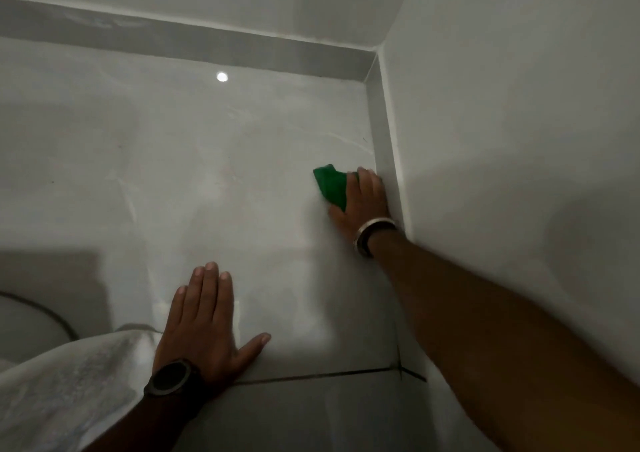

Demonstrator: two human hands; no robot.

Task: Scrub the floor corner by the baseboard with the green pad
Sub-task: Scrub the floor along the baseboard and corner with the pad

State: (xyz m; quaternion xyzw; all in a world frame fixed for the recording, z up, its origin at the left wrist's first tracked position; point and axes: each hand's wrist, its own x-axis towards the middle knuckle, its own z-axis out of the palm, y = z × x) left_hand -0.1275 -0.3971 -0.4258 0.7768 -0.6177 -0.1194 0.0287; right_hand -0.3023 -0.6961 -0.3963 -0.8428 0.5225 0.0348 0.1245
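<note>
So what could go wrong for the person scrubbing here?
The right hand presses the pad tight beside the baseboard, so knuckles could scrape it. The left hand lies flat on the glossy floor, apparently propping the person, and may slide if the tile is wet. The corner itself sits beyond the pad and might get missed.

White cloth, dark cable, round light reflection, perhaps a lamp's

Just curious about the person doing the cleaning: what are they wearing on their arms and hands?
Both hands are bare, with no gloves, and both forearms are uncovered. The left hand has a dark round-faced watch on a dark strap at the wrist. The right hand has a pale, metallic-looking bangle around the wrist. White cloth shows at the lower left, probably their clothing.
</note>
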